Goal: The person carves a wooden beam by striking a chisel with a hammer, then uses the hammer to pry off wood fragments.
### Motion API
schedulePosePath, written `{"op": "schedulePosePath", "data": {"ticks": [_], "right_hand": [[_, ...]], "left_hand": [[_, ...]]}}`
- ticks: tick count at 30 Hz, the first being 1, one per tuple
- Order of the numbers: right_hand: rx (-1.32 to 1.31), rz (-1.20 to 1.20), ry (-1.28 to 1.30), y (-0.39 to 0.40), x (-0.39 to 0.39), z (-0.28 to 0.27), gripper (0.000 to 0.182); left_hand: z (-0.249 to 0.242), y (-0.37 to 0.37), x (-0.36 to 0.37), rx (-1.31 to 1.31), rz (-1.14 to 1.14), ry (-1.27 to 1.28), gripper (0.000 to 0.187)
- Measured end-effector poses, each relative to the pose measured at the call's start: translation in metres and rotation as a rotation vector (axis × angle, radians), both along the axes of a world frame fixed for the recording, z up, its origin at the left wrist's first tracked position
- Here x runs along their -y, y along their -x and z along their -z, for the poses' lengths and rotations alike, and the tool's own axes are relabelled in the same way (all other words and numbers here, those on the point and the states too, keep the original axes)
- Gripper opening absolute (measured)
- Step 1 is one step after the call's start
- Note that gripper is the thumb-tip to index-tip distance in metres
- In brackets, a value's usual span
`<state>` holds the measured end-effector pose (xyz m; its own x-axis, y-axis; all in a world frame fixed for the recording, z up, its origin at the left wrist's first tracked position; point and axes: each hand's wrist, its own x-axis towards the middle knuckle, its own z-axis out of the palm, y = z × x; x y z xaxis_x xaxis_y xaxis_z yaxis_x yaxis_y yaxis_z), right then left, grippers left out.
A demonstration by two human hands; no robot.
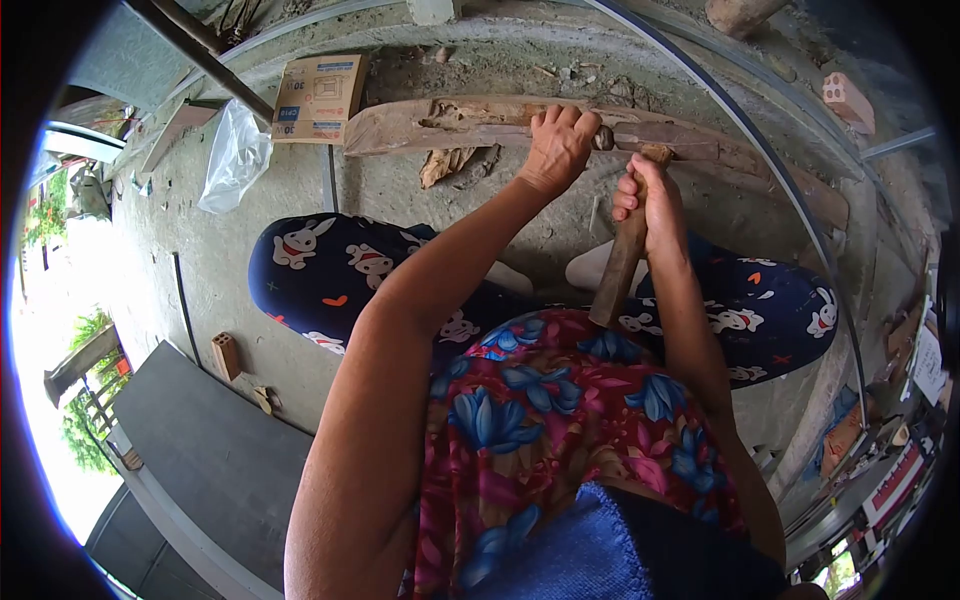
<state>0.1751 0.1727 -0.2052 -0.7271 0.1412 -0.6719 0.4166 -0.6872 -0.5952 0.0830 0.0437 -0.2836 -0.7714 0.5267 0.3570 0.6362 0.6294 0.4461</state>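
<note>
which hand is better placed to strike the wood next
Right, probably. The right hand already grips the wooden tool handle, its head at the log. The left hand is clamped over the log, steadying it.

Single head-mounted view, wide fisheye lens, looking steeply forward and down from the wearer's own head over chest and lap. The left hand (556, 150) and right hand (655, 205) lie near the lens, upper centre. The concrete floor (250, 250) curves outward toward the dark circular frame edge.
</note>
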Motion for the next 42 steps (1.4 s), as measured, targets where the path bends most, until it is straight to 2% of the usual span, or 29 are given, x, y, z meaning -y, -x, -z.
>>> {"op": "schedulePosePath", "data": {"ticks": [6,8,10,18,19,20,22,25,37,40,42], "right_hand": [[-0.104,0.188,-0.118,0.003,-0.01,-0.01,0.021],[-0.043,0.044,-0.173,0.001,-0.004,-0.003,0.021],[0.001,-0.045,-0.074,-0.001,0.005,0.002,0.022],[-0.083,0.102,-0.074,0.003,-0.009,-0.003,0.022],[-0.056,0.002,-0.136,0.003,-0.004,-0.001,0.022],[0.033,-0.083,-0.075,0.003,-0.001,0.0,0.023],[0.015,-0.131,-0.058,0.003,0.005,0.009,0.023],[-0.054,-0.051,-0.005,0.003,-0.004,0.0,0.024],[-0.149,0.061,-0.111,0.008,-0.024,-0.027,0.022],[-0.163,0.061,-0.141,0.008,-0.023,-0.027,0.022],[-0.144,0.07,-0.171,0.007,-0.017,-0.022,0.022]], "left_hand": [[0.0,-0.001,-0.001,-0.007,0.006,0.001,0.021],[0.002,-0.001,-0.001,-0.008,0.007,0.0,0.021],[0.006,-0.001,0.002,-0.009,0.018,0.051,0.02],[0.001,0.002,0.003,0.009,-0.003,0.05,0.02],[0.0,0.002,0.003,0.006,-0.003,0.043,0.021],[0.0,0.001,0.002,0.004,0.0,0.036,0.021],[0.006,0.001,0.006,-0.004,-0.013,0.058,0.022],[0.002,0.0,0.002,-0.024,-0.009,0.025,0.022],[-0.012,-0.002,-0.007,0.065,0.015,0.022,0.03],[-0.017,0.001,-0.006,0.048,0.011,0.002,0.021],[-0.019,0.002,-0.005,0.065,0.0,0.015,0.022]]}}
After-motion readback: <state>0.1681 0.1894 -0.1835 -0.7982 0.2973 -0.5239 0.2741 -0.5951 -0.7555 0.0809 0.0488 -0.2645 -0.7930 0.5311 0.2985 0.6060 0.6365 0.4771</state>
